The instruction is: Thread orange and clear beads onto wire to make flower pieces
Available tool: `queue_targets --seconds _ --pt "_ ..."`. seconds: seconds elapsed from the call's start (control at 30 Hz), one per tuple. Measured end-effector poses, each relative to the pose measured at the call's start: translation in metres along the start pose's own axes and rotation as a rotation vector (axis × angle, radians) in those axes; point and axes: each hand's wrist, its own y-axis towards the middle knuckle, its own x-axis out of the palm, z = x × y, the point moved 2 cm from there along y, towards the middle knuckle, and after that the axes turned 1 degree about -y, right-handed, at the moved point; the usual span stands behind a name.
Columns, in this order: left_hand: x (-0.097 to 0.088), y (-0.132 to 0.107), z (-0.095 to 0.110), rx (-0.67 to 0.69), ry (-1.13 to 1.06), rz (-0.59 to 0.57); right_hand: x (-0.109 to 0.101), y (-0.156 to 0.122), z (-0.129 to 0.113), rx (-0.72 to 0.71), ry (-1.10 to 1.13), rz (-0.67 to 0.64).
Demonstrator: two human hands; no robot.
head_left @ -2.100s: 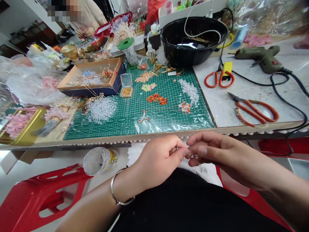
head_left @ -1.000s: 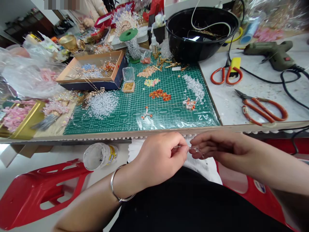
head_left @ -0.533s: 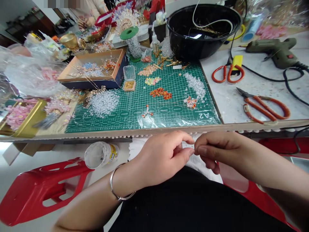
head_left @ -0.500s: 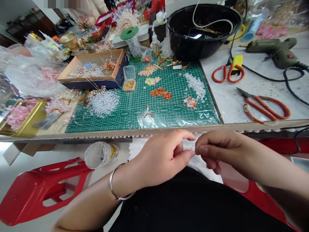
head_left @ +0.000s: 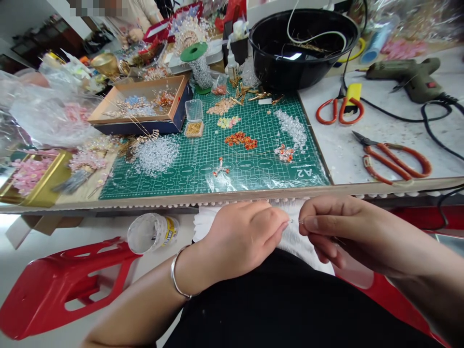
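Note:
My left hand, a silver bangle at its wrist, is closed in a pinch in front of the table edge, and a tiny clear bead glints at its fingertips. Facing it across a small gap is my right hand, with thumb and index finger pressed on another tiny clear bead. A faint thin line, perhaps wire, shows below the right fingers. Beyond the hands, a small branched piece with orange beads lies on the green cutting mat, near a pile of orange-red beads.
Clear beads are heaped at the mat's left, beside a box. Pliers, orange-handled scissors and a glue gun lie right. A black basin stands behind. Below left are a red stool and a clear tub.
My left thumb and fingers have closed from apart into a pinch. My right hand has shifted slightly right, away from the left fingertips, and still pinches.

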Motion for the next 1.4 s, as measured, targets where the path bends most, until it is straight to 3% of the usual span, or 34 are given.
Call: queue_targets --seconds 0.23,0.3,0.4,0.47,0.67,0.83,0.97,1.07,1.4 --pt "-0.003 0.003 -0.001 -0.118 -0.203 0.069 0.001 -0.003 -0.001 -0.010 0.036 -0.061" --pt "-0.006 0.004 -0.002 -0.178 -0.238 0.064 -0.003 -0.003 -0.005 -0.113 -0.137 0.018" --pt "-0.009 0.005 -0.003 -0.253 -0.298 0.041 -0.008 -0.008 -0.015 -0.376 -0.517 0.335" --pt "-0.009 0.007 -0.004 -0.278 -0.312 0.023 -0.003 -0.012 -0.021 -0.511 -0.732 0.454" --pt "-0.005 0.010 -0.004 -0.360 -0.324 -0.001 0.031 -0.012 -0.019 -0.781 -1.234 0.386" --pt "-0.007 0.011 -0.009 -0.552 -0.675 -0.111 0.030 -0.005 -0.010 -0.966 -1.432 0.408" --pt "-0.005 0.009 -0.015 -0.652 -0.916 -0.161 0.021 -0.002 -0.003 -0.968 -1.485 0.327" --pt "-0.002 0.006 -0.016 -0.672 -0.921 -0.218 0.018 0.000 -0.001 -0.939 -1.425 0.295" --pt "-0.006 -0.005 -0.025 -0.700 -0.930 -0.185 0.012 0.010 -0.006 -0.819 -1.173 0.434"
